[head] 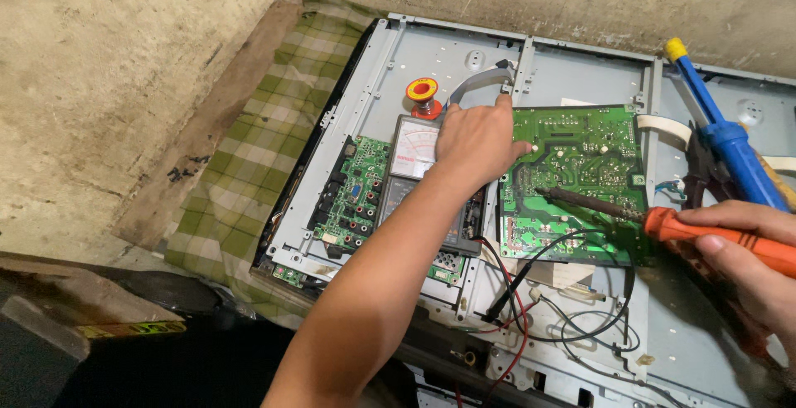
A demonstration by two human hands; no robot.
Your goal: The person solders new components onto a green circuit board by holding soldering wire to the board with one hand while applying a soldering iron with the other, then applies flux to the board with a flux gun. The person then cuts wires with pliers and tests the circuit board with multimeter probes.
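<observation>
Where the green circuit board (580, 176) lies on the grey metal chassis (448, 51), toward its right-hand half, its solder side faces up: pale tracks and silvery joints over a bright green ground, roughly rectangular. A soldering iron (663, 224) with an orange handle and a dark shaft reaches in from the right edge, its tip resting on the lower left part of the board. The right hand (759, 263) is closed around the orange handle. The left hand (477, 138) lies palm down at the board's left edge, fingers curled loosely against it and one finger stretched up toward a grey ribbon cable (477, 83); it grips nothing that can be made out. Beneath the left wrist sits an analogue multimeter (414, 172), its red and black leads (518, 292) trailing toward the chassis's near edge. A smaller green board (356, 192) lies near the left edge, a red-and-yellow solder spool (423, 97) toward the far edge, a blue desoldering pump (721, 130) at the far right corner. A green checked cloth (257, 159) underlies the chassis.
</observation>
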